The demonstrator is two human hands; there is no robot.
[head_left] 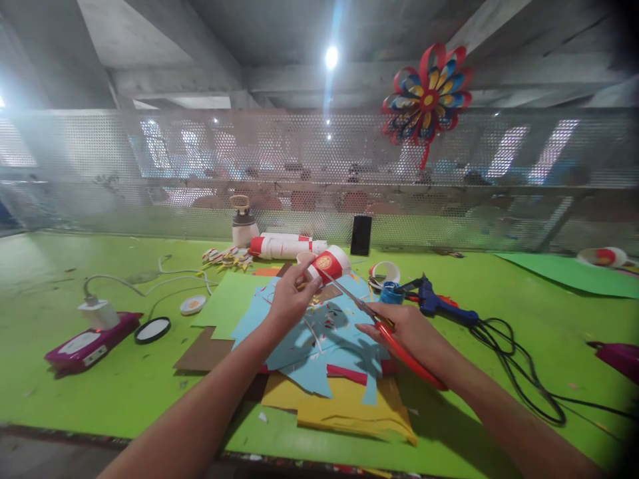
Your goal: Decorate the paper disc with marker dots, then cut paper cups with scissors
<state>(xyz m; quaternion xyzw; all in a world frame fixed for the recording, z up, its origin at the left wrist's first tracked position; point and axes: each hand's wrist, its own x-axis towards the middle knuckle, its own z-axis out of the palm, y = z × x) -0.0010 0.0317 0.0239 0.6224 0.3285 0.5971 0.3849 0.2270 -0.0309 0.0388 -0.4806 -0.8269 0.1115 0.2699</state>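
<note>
Holding a red-and-white paper cup (328,263) in the left hand (289,299), fingers wrapped around it, raised above the paper pile. Right hand (412,332) is closed on red-handled scissors (384,326), blades pointing up-left, tips at the cup. Below: blue, yellow and brown paper sheets (319,359) stacked on the green counter (124,386). Blue glue gun (439,305) lies just right of the hands, black cord trailing right. Charger (100,313) sits well left.
</note>
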